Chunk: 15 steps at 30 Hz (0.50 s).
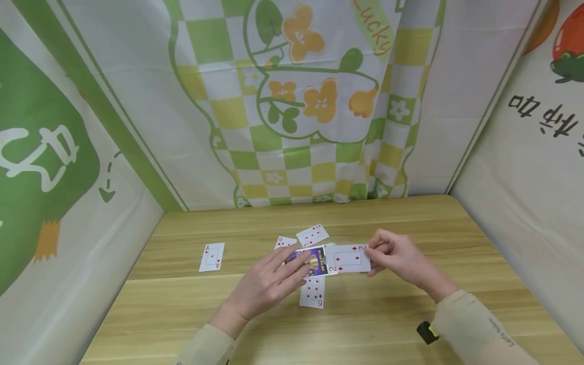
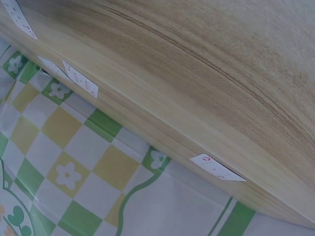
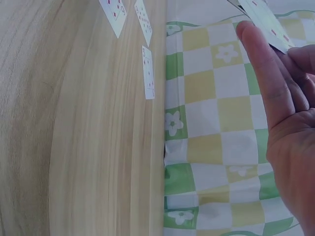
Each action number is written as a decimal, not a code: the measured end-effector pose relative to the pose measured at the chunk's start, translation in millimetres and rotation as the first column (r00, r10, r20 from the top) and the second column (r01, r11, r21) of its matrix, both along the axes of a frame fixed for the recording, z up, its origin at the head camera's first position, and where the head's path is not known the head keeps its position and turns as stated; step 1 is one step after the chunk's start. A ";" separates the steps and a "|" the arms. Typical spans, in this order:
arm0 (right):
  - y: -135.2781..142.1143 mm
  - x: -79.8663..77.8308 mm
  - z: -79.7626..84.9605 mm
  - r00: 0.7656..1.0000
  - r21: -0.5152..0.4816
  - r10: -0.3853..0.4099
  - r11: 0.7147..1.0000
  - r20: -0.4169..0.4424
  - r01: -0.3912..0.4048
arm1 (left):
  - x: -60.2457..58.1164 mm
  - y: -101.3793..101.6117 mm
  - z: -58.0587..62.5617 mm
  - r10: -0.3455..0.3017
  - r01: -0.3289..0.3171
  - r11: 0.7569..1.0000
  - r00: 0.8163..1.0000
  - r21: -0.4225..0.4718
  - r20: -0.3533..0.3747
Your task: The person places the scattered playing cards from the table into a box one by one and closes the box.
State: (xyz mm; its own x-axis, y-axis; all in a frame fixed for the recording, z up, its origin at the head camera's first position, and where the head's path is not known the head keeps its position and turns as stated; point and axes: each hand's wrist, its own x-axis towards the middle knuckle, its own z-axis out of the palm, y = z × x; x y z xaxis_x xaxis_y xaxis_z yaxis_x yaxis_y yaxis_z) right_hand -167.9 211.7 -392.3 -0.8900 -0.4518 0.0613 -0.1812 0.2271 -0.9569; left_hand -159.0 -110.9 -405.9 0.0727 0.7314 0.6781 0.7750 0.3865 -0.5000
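A two of diamonds playing card [image 1: 352,258] is pinched between the thumb and fingers of my right hand [image 1: 396,256]. The left end of this card meets a purple card box [image 1: 317,261]. My left hand [image 1: 274,279] holds the box, its fingers lying across the top and its thumb hidden. In the right wrist view, the right hand [image 3: 290,93] grips the card [image 3: 268,22] by its near end, above the table. The left wrist view does not show the left hand.
An ace of diamonds [image 1: 212,257] lies apart on the left of the wooden table [image 1: 173,299]. Other diamond cards lie around the box: two behind it [image 1: 312,234] and one in front [image 1: 312,299]. A black strap piece [image 1: 428,332] shows beside the right sleeve. Printed cloth walls surround the table.
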 end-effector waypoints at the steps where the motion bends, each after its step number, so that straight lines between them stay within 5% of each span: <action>1: -0.1 -0.2 -1.0 1.000 -0.001 0.006 1.000 0.012 -0.006 | 0.0 0.2 0.2 -0.001 0.001 1.000 1.000 0.000 -0.003; 15: -11.8 -2.0 -7.9 0.997 -0.015 -0.024 1.000 0.071 0.025 | 0.3 1.3 0.9 -0.009 0.009 1.000 1.000 -0.004 -0.010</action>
